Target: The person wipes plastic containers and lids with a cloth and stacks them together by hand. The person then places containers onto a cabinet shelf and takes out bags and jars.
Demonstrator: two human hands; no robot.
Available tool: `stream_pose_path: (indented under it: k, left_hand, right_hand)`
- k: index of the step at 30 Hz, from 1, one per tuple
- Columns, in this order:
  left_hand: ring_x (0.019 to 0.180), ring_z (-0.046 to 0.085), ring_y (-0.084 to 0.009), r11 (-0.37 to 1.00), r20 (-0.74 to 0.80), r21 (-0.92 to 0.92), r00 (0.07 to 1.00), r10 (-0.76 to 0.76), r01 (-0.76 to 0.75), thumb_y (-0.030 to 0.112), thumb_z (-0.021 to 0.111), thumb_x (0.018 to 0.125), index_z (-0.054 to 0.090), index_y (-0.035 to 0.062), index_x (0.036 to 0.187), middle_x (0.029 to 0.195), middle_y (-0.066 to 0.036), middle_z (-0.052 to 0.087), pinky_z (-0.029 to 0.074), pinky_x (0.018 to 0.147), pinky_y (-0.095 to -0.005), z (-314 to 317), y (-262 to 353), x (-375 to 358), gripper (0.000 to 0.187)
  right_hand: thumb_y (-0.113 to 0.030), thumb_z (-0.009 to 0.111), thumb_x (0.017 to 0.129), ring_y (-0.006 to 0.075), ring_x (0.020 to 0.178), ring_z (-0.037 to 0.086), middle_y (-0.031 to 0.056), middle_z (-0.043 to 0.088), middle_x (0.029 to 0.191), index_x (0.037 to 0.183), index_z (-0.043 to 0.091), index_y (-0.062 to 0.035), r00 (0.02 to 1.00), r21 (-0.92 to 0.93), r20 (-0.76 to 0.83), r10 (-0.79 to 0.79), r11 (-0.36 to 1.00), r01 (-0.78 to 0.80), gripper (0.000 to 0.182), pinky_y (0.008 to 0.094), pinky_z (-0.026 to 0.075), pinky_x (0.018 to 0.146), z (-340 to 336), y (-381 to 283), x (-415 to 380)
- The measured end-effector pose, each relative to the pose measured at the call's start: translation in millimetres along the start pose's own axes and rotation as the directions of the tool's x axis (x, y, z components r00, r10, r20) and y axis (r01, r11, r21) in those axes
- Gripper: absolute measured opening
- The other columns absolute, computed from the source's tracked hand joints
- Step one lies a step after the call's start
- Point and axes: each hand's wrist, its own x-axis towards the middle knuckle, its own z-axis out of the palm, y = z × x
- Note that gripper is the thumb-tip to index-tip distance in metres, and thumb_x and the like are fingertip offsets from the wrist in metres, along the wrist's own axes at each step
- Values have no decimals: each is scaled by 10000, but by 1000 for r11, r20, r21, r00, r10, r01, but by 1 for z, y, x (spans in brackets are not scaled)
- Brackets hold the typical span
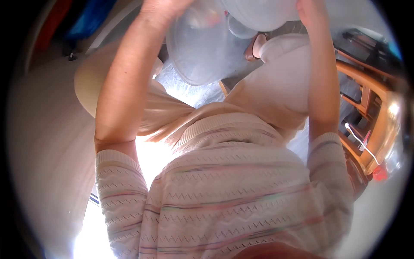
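Both hands are raised at the top edge, where the frame cuts off their fingers. My left hand is beside a large translucent plastic piece with a rounded rim. Right of it, a second translucent round container extends out of the top of the view. My right hand is against or very near that container's right side; its grip is hidden. A smaller clear round item shows between the two pieces.
Below are my spread legs in light trousers and a brown shoe. A wooden chair-like frame stands at the right, with a white cord and a red object. A pale, smooth surface fills the left.
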Motion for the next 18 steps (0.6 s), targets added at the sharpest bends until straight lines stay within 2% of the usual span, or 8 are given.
stream_pose_path:
  k: [2, 5, 8, 11, 14, 15, 17, 18]
  left_hand:
    - [529, 493, -47, 999, 38, 23, 999, 34, -35, -65, 500, 726, 564, -26, 991, 719, -22, 602, 396, 485, -168, -6, -3, 2, 275]
    - [527, 495, -53, 999, -18, -5, 999, -51, 51, -56, 507, 730, 564, -22, 996, 728, -23, 602, 398, 482, -171, 1, -6, 5, 275]
    - [539, 505, -55, 996, -29, -44, 996, -79, 77, -45, 519, 737, 566, -20, 997, 736, -25, 604, 407, 489, -173, 7, -11, 4, 266]
    - [541, 516, -61, 995, 8, -35, 995, -94, 95, -45, 529, 742, 568, -16, 996, 739, -27, 606, 414, 487, -171, 4, -12, 3, 258]
    - [535, 522, -70, 981, 28, -119, 988, -149, 151, -52, 535, 740, 565, -23, 990, 737, -34, 607, 423, 480, -173, 9, -14, 0, 253]
    - [525, 523, -83, 984, 34, -51, 985, -171, 173, -63, 533, 736, 554, -43, 980, 732, -48, 604, 434, 477, -178, 6, -12, -2, 246]
    - [524, 525, -87, 969, 33, -135, 978, -205, 207, -65, 530, 735, 548, -56, 974, 729, -57, 601, 439, 478, -180, 2, -17, -2, 240]
    - [524, 525, -89, 959, 33, -175, 974, -222, 224, -66, 528, 735, 545, -63, 972, 727, -61, 600, 441, 478, -182, 1, -18, -3, 237]
  right_hand:
    - [-195, 549, 845, 134, 854, 566, 72, 598, 954, 1036, 558, 2, 999, 30, 16, -39, 999, 39, 274, 253, 460, 742, -3, -4, 1]
    - [-179, 551, 843, 137, 864, 563, 76, 595, 958, 1029, 558, 4, 998, 139, 32, -58, 989, 53, 261, 259, 461, 754, -7, -7, 0]
    - [-156, 559, 838, 139, 864, 563, 76, 593, 959, 1023, 557, 4, 998, 174, -48, -45, 983, 53, 246, 268, 465, 753, -15, -4, 3]
    - [-140, 564, 833, 141, 861, 564, 69, 594, 954, 1026, 553, -3, 999, 199, -31, -22, 980, 27, 238, 275, 470, 746, -19, -3, 1]
    - [-150, 551, 842, 143, 866, 564, 64, 592, 955, 1060, 534, -9, 999, 202, 5, 43, 978, -43, 259, 277, 472, 748, -21, 2, -4]
    - [-155, 547, 846, 145, 872, 563, 65, 590, 959, 1070, 527, -10, 993, 194, 50, 106, 974, -114, 268, 277, 471, 752, -18, 1, -6]
    - [-164, 538, 852, 150, 885, 560, 67, 587, 965, 1090, 512, -11, 964, 167, 139, 228, 954, -249, 285, 277, 470, 761, -12, 0, -10]
    - [-170, 538, 852, 150, 883, 561, 65, 588, 963, 1089, 509, -8, 973, 136, 141, 182, 970, -202, 288, 278, 471, 756, -14, 8, -10]
